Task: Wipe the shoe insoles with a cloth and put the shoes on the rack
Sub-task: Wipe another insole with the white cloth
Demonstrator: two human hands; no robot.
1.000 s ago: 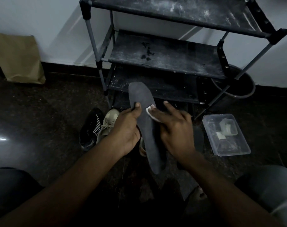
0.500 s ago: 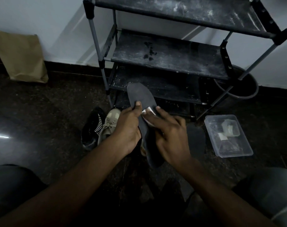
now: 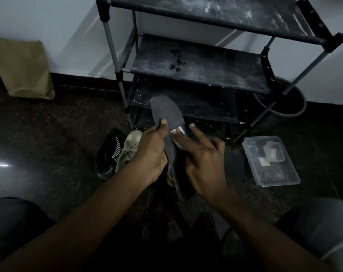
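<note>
My left hand (image 3: pixel 151 154) grips a dark grey insole (image 3: pixel 167 112) by its left edge, thumb on its face, and holds it upright in front of the rack. My right hand (image 3: pixel 202 158) presses a small white cloth (image 3: pixel 178 132) against the insole's middle with straight fingers. A second dark insole (image 3: pixel 233 163) lies on the floor to the right of my hands. A black striped shoe (image 3: pixel 110 154) and a beige shoe (image 3: pixel 129 148) stand on the floor left of my hands. The black shoe rack (image 3: pixel 198 63) stands behind, its shelves dusty and bare.
A clear plastic box (image 3: pixel 272 173) with small white items sits on the floor at the right. A dark round bucket (image 3: pixel 288 107) stands behind the rack's right leg. A brown paper bag (image 3: pixel 21 67) leans on the wall at far left. My knees frame the bottom corners.
My right hand has slid the cloth up the insole toward its toe end and a little left. The left hand keeps its grip; the view has shifted slightly.
</note>
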